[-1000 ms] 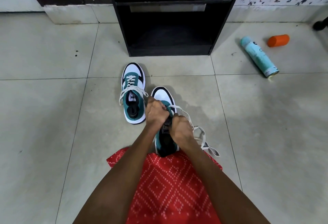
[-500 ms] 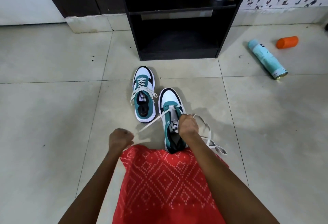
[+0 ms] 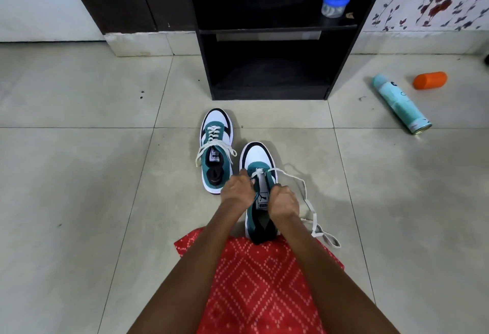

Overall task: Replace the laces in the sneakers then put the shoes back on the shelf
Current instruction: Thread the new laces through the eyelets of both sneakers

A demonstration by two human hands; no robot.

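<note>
Fingers (image 3: 246, 180) of the left hand (image 3: 235, 192) curl, pinching the lace (image 3: 308, 202) at the near sneaker's (image 3: 258, 157) eyelets, back from their pull out left half a second ago. The right hand (image 3: 283, 202) still pinches lace beside the tongue; slack trails right.

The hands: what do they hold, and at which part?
The left hand and right hand grip the near sneaker at its lacing, either side of the tongue.
</note>
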